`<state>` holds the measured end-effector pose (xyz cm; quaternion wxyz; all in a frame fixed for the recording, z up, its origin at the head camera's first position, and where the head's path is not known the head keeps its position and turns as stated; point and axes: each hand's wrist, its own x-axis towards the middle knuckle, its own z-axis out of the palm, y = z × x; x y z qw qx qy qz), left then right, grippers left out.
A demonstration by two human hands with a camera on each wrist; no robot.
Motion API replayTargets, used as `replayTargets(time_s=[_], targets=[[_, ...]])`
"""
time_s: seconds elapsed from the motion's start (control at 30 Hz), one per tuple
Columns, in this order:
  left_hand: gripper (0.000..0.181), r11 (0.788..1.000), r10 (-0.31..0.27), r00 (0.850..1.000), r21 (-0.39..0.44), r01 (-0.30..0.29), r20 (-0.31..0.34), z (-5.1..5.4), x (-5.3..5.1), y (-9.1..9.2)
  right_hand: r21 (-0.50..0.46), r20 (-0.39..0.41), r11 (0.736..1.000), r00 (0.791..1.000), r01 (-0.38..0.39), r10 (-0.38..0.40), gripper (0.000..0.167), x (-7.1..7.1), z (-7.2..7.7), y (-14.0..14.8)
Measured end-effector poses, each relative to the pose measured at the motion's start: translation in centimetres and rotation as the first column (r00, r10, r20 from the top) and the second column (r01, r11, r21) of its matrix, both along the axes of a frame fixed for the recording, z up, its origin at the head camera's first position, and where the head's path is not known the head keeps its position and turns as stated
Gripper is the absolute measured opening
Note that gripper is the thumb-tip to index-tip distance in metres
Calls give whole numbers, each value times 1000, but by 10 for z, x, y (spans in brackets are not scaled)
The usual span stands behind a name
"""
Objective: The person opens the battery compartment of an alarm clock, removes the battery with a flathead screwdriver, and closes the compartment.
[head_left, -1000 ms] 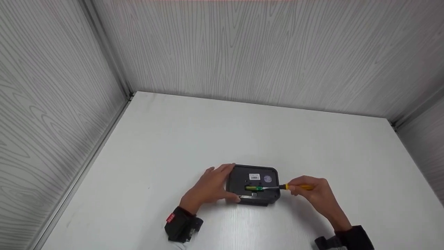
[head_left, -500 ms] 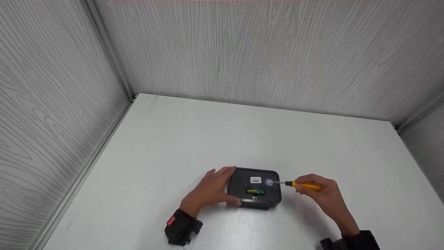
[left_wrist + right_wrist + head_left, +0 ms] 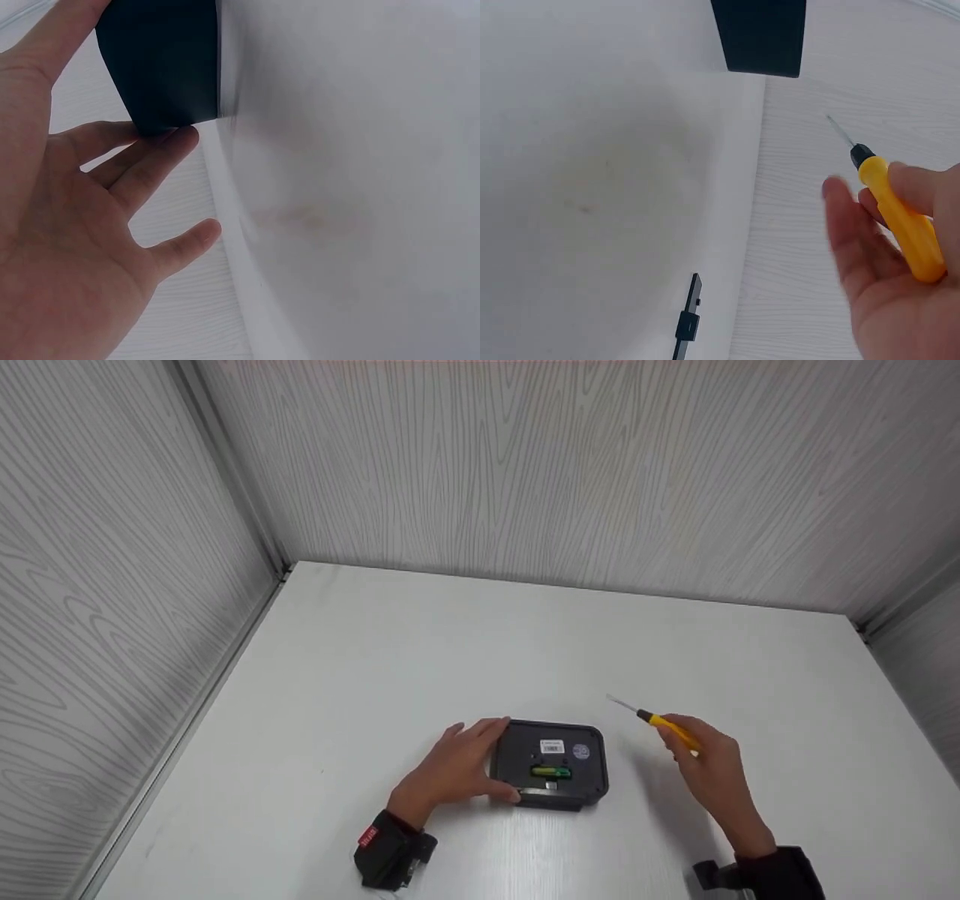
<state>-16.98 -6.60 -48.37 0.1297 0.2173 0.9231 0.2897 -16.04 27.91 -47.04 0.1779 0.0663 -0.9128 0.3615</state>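
Note:
A black box-like device point(image 3: 517, 750) with rounded corners lies on the white table, its labelled face up. In a slot in that face sits a green and yellow battery point(image 3: 551, 772). My left hand point(image 3: 457, 765) holds the device at its left end, with fingers at the far corner and the thumb on the near edge. In the left wrist view, the device point(image 3: 169, 67) appears as a dark block against the fingers. My right hand point(image 3: 709, 765) grips a screwdriver point(image 3: 671, 730) by its yellow handle, raised right of the device. Its thin metal tip points up and left, apart from the device.
The white table point(image 3: 420, 660) runs back to a grey wood-grain wall point(image 3: 510, 472). Another such wall point(image 3: 97, 622) stands at the left. A thin black bar with a small block point(image 3: 688, 324) shows low in the right wrist view; its kind is unclear.
The screwdriver tip was at the battery, then over the round label. My right hand has since drawn it right and up, away from the device. The left hand keeps its hold.

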Motion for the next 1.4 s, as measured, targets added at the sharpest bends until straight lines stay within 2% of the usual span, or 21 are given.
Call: replayTargets(time_s=[0.2,0.3,0.47,0.77,1.0,1.17,1.27,1.4], targets=[[108,1000,5,1000,-9,-5,-1,1,-1,0,112,106,990,990,82,-94,30,-9,-4,-1],[108,1000,6,1000,-9,-6,11,1,-1,1,125,159,985,978,117,-136,31,-13,-7,-3],[109,1000,2,1000,-19,-2,1,0,-1,1,153,171,975,967,164,-190,29,-18,-9,-3],[110,1000,-8,1000,-16,8,0,0,-2,1,212,227,969,958,128,-176,23,-24,-16,1],[107,1000,1,1000,-21,-1,-5,1,-1,1,265,336,960,925,90,-179,27,-25,-17,4],[105,1000,5,1000,-22,-5,-13,2,0,1,310,363,948,912,75,-191,30,-24,-14,4],[105,1000,6,1000,-15,-6,-6,2,0,1,307,355,949,916,75,-187,33,-23,-10,4],[107,1000,10,1000,-6,-10,4,2,0,0,283,286,958,950,44,-128,33,-19,-3,3]])
